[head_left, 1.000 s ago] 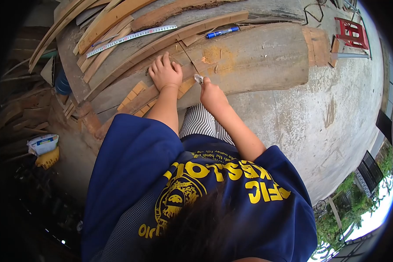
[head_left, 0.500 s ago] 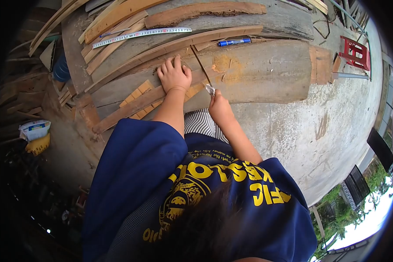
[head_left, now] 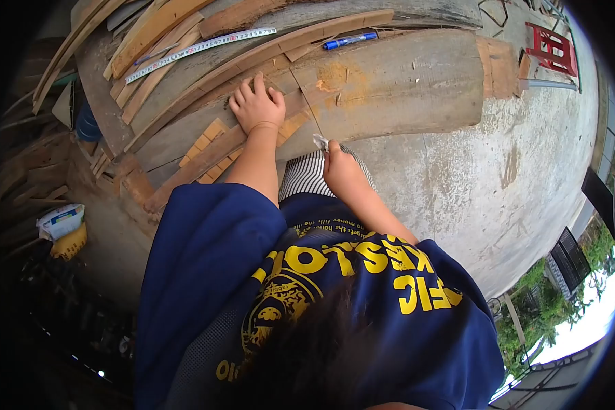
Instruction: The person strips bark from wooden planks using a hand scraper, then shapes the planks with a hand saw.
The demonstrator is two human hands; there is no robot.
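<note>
My left hand (head_left: pixel 258 108) lies with fingers spread on a long brown wooden strip (head_left: pixel 208 158), pressing against the weathered plank (head_left: pixel 417 89) beneath. My right hand (head_left: pixel 342 167) is closed around the pale, wrapped-looking handle of a thin-bladed saw (head_left: pixel 307 102). Its narrow blade lies across the strip, to the right of my left hand. Most of the handle is hidden inside my fingers. Under the strip is a lighter piece of wood with evenly spaced lines (head_left: pixel 201 142).
A blue marker (head_left: pixel 350 41) lies by a curved wooden strip (head_left: pixel 287 48) beyond my hands. A white ruler (head_left: pixel 205 53) rests on boards at upper left. A red plastic stool (head_left: pixel 552 49) stands at far right. White and yellow sacks (head_left: pixel 65 232) sit at left.
My right hand has drawn the saw back toward my body, over the plank's near edge. My left hand keeps its place on the strip while the whole view has shifted.
</note>
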